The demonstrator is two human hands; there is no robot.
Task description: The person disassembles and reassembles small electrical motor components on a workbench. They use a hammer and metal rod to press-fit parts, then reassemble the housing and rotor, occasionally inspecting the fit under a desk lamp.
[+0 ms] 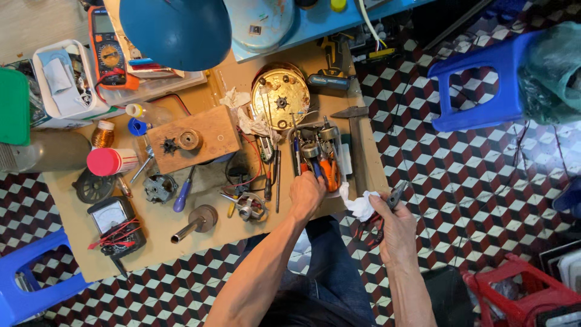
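Pliers [387,209] with red grips sit clenched in the right hand [396,233], low at five o'clock off the desk [72,200] edge, a white rag [362,206] touching them at nine o'clock. Left hand [305,195] closed, reaching into a tray of tools [319,158] at its twelve o'clock; what it grips, cannot tell. Round brass plate [280,97] farther at twelve. Wooden block [192,138] at ten o'clock, analog meter [115,221] well apart at eight.

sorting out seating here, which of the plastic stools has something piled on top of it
The blue stool at upper right: a green bag sits on its seat. The blue stool at lower left and the red stool carry nothing visible.
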